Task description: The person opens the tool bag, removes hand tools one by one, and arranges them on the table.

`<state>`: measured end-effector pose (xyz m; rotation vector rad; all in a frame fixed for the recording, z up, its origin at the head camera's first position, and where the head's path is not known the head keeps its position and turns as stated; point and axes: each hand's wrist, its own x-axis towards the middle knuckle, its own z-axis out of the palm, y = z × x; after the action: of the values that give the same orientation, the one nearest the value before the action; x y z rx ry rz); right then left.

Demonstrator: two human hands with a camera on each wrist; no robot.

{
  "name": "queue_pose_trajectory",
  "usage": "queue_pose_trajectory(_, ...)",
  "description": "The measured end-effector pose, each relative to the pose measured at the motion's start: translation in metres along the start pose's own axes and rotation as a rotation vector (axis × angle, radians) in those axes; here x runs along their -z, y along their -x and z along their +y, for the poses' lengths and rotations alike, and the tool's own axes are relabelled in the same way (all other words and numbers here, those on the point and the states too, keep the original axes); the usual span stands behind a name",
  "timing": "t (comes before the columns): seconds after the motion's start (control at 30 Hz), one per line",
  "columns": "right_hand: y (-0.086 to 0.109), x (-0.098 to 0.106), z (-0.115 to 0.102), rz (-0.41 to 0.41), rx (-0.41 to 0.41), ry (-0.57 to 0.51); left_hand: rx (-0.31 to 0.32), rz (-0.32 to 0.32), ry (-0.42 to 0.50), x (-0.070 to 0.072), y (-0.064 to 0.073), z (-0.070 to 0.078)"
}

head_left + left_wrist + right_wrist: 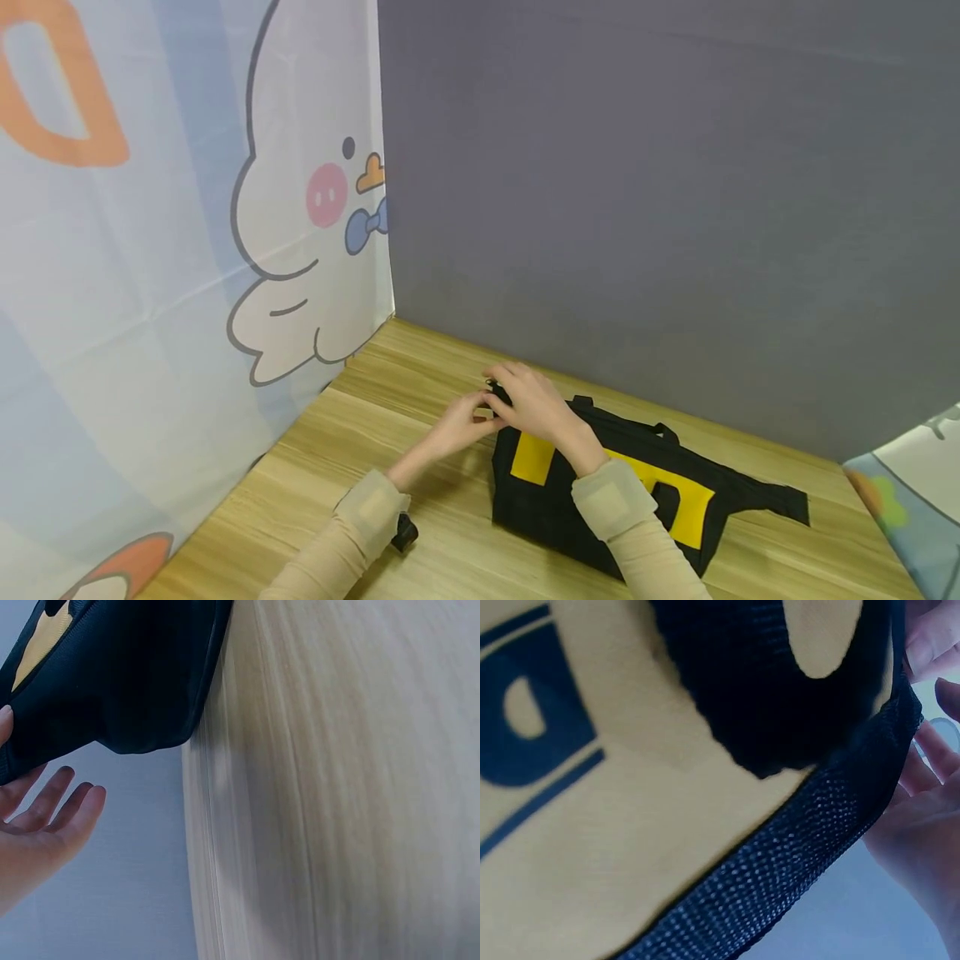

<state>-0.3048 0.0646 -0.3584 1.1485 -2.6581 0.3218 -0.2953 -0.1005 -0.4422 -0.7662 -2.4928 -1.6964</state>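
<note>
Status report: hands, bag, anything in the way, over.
Left hand, right hand gripping black bag at its left end. Bag on table. Small black object left of bag, not blocking.

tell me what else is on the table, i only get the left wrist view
Observer: In the head view, a small black object shows on the table past the left sleeve.
Operator: where's the right hand
Observer: The right hand is at the bag's left end in the head view, beside the left hand.
Operator: and the bag's other end
Observer: A black flap juts out there.
</note>
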Motion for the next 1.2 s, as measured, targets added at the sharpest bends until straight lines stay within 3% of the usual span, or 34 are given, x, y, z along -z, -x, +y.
queue_pose_trajectory(0.63, -0.004, -0.001, -0.001, 0.156, 0.057, 0.075, -0.018, 0.019, 0.035, -0.001, -0.002, 0.001)
queue_pose_trajectory(1.2, 0.004, 0.009, 0.006, 0.179, 0.074, 0.093, 0.008, 0.042, 0.047, -0.003, -0.002, 0.005)
